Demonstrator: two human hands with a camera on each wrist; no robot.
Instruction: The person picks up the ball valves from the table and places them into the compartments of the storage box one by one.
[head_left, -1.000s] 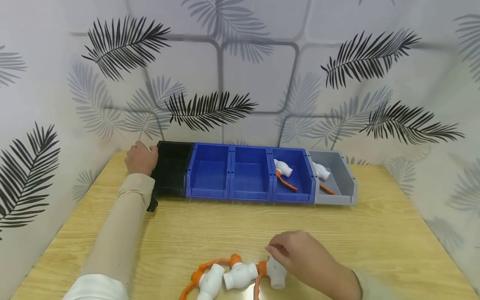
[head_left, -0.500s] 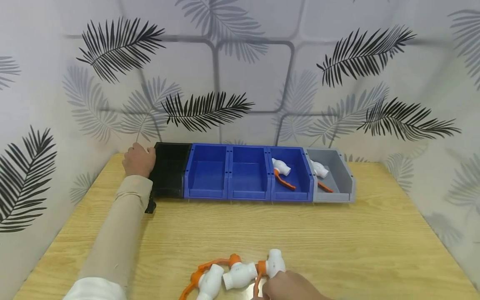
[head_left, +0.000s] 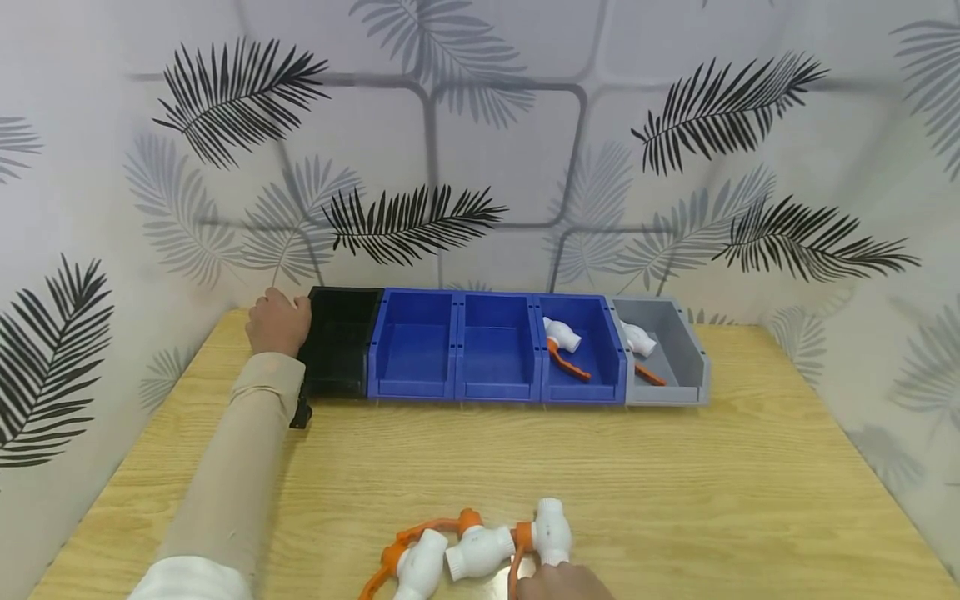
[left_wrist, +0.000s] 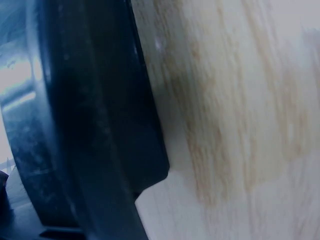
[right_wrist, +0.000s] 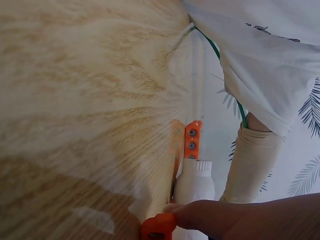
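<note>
Valve (head_left: 552,532) at right hand (head_left: 564,582): long axis running front-to-back, ribbed end pointing toward bins (head_left: 495,391); fingers touching, whether clamping cannot tell.

The wood-grain tabletop (head_left: 450,450) carries, side by side toward its far edge, a black bin (head_left: 341,346) at ten o'clock, three blue bins (head_left: 497,354) at twelve and a grey bin (head_left: 678,358) at two. Three white valves (head_left: 480,552) with orange handles (head_left: 438,524) lie at six.
</note>
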